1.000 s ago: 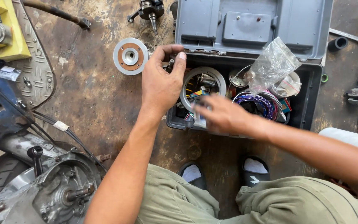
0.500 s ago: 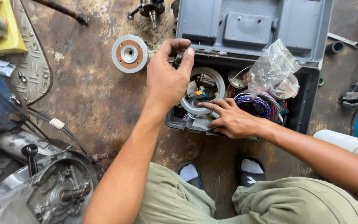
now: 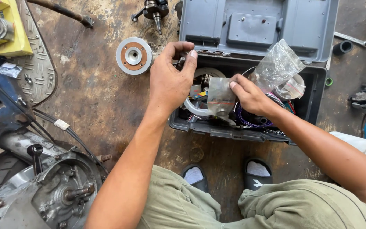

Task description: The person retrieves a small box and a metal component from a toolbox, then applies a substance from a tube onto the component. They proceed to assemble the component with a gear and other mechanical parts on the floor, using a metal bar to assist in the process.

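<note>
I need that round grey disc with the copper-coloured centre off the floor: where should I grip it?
Grip the round grey disc across its outer rim, coming straight down from above: it lies flat on the stained floor, with open space all round it, left of the left hand.

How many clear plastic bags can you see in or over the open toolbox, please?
3: one small bag held in the right hand, a large crumpled bag against the lid, and a small one below it. The clutter may hide others.
</note>
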